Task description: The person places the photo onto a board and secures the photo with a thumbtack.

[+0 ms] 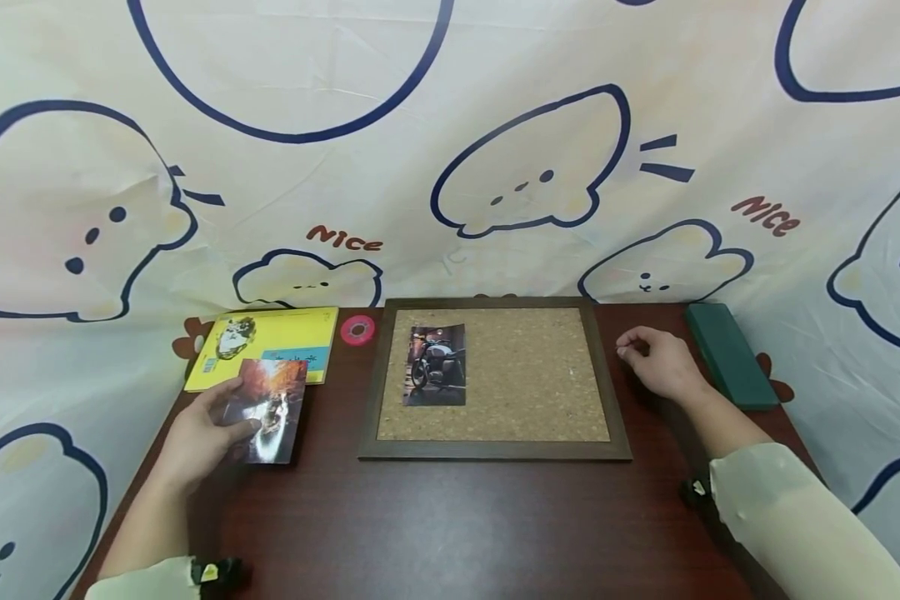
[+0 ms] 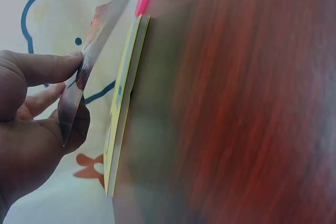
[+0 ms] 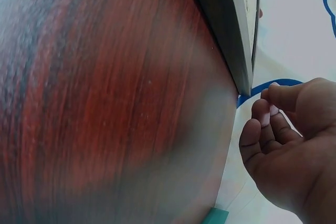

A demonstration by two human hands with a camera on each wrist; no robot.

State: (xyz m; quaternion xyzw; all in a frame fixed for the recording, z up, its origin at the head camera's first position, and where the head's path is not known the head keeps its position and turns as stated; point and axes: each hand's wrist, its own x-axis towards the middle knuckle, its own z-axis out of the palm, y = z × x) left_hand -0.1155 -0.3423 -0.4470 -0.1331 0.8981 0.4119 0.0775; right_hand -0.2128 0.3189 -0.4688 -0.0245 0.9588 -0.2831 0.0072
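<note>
My left hand (image 1: 234, 410) pinches a glossy photo (image 1: 272, 408) by its left edge, thumb on top, just above the dark wooden table (image 1: 457, 525). In the left wrist view the photo (image 2: 86, 61) stands edge-on between thumb and fingers (image 2: 52, 66). A cork board (image 1: 525, 375) in a dark frame lies at the centre, with a motorcycle photo (image 1: 435, 365) on its left part. My right hand (image 1: 633, 348) rests right of the board, its fingers (image 3: 262, 124) curled against the thumb with nothing showing between them.
A yellow book (image 1: 277, 337) lies at the back left, seen edge-on in the left wrist view (image 2: 123, 93), with a pink round piece (image 1: 357, 330) beside it. A green box (image 1: 727, 354) lies at the back right. A printed cloth (image 1: 450, 167) hangs behind the table.
</note>
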